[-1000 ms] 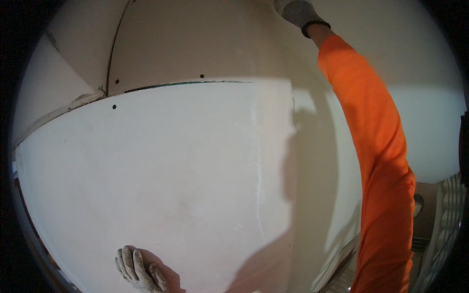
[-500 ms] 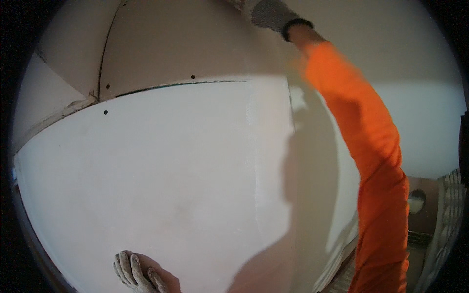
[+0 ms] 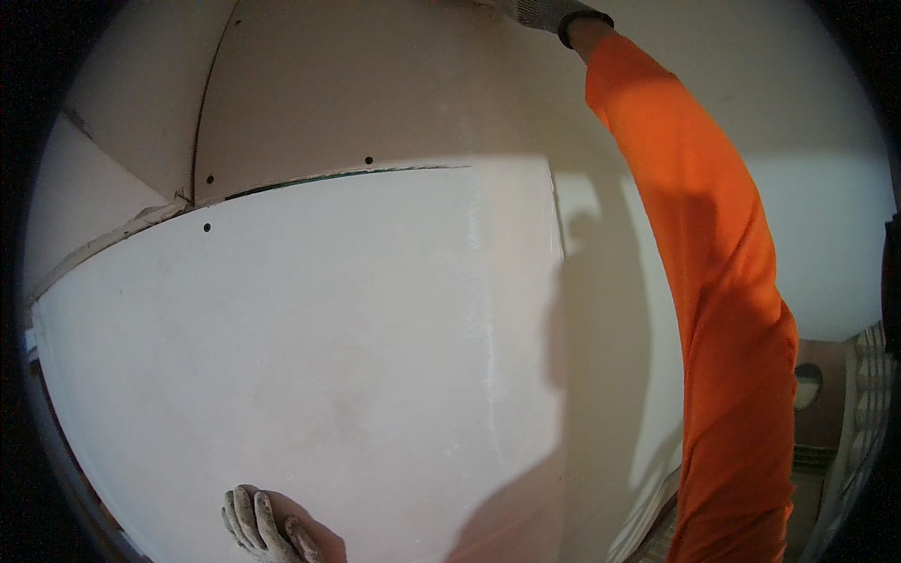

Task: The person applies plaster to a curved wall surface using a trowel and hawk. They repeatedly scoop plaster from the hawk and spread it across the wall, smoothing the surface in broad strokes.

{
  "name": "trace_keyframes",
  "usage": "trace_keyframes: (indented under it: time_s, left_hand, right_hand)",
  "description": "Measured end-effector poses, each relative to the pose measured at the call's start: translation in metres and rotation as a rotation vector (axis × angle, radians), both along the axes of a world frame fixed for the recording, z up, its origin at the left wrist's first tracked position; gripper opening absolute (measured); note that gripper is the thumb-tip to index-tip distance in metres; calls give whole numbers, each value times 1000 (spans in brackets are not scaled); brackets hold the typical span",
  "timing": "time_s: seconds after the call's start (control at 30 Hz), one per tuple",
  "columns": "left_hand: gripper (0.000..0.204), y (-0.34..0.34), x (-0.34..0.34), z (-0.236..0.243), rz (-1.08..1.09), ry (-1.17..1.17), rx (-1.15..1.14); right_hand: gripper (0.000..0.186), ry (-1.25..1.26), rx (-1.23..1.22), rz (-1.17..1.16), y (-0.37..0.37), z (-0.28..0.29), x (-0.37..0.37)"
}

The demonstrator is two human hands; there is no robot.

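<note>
Overhead, a large white drywall sheet (image 3: 328, 375) fills most of the view, its upper edge meeting a tan board (image 3: 375, 84) along a dark, slightly open seam (image 3: 319, 180). Small dark screw heads (image 3: 206, 227) dot the boards near that seam. At the bottom edge the left hand (image 3: 258, 525), in a soiled work glove, lies flat against the white sheet with its fingers (image 3: 246, 514) spread and pointing up; it grips nothing. The right arm, in a bright orange sleeve (image 3: 713, 281), rises from the lower right and crosses in front of the wall behind the sheet's right edge, hiding part of it. The right hand (image 3: 544, 11), also gloved, sits at the very top of the picture against the tan board and is cut off by the rim, so I cannot tell whether it is spread or closed on anything. The arm's shadow (image 3: 587, 310) falls on the sheet's right edge. At the lower right, past the sleeve, there is a brown surface (image 3: 817, 394) with a round dark hole, beside a ribbed pale surface.
</note>
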State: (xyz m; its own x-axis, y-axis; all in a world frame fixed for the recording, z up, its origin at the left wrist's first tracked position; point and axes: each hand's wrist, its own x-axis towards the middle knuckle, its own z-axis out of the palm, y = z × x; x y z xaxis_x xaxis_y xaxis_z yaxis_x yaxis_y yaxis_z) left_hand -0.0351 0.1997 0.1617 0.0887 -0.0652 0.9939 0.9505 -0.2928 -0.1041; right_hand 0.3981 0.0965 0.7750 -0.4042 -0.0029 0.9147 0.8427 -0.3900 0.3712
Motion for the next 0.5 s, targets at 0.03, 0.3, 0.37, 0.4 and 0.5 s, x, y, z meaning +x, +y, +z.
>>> trace_keyframes:
  time_s: [0.03, 0.3, 0.37, 0.4, 0.5]
  left_hand:
    - [42, -3, -1, 0, 6, -7, -15]
    - [46, -8, -5, 9, -210, -67, -39]
    - [46, -9, -5, 10, -195, -66, -41]
    - [46, -11, -5, 10, -188, -66, -41]
    - [46, -13, -4, 13, -197, -65, -41]
  right_hand:
    - [36, -8, 0, -3, 4, 1, -1]
    - [38, -5, -112, -168, -24, -35, -30]
    - [39, 22, -148, -221, -43, -53, -38]
    - [39, 43, -161, -238, -52, -59, -42]
    - [40, 100, -157, -258, -71, -74, -45]
